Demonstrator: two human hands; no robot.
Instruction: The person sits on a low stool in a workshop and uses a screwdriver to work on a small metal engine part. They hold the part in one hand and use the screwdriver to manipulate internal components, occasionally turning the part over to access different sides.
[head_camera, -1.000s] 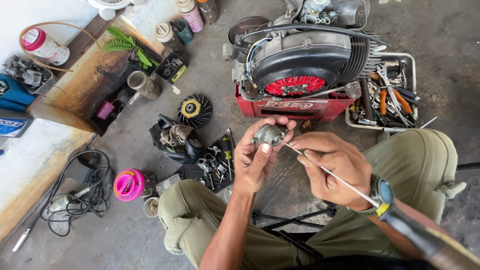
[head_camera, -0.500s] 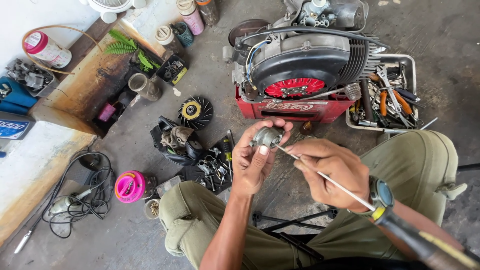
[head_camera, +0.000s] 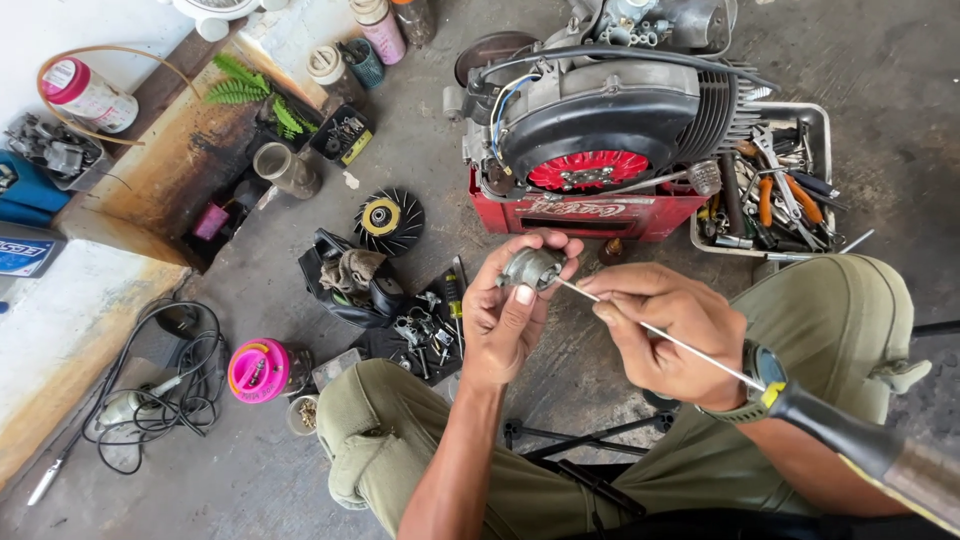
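- Head view: the left hand (head_camera: 505, 325) grips a small grey metal part (head_camera: 531, 267), thumb pressed on its near face and the other fingers curled round its far side, which they hide.
- The part sits at the left fingertips, raised above the floor between the knees; its exact shape is hard to make out under the fingers.
- The right hand (head_camera: 665, 330) pinches the thin shaft of a long screwdriver (head_camera: 668, 338), fingers narrow and closed round the shaft.
- The shaft's tip meets the part just beside the left thumb; whether it enters a hole cannot be told.
- The screwdriver's black handle runs past the right wrist and is cut off at the lower right edge, blurred from being close to the camera.
- A wristwatch (head_camera: 757, 375) sits on the right wrist, partly crossed by the shaft.
- Just beyond the left fingertips a small engine with a red fan (head_camera: 600, 130) rests on a red crate (head_camera: 590, 212); its top is cut off by the frame.
- Beyond the right fingers, a tray of tools (head_camera: 775, 185), its contents a tangle.
- Left of the left fingers lie a black and yellow fan wheel (head_camera: 389, 219) and a heap of dark small parts (head_camera: 420, 325), hard to tell apart.
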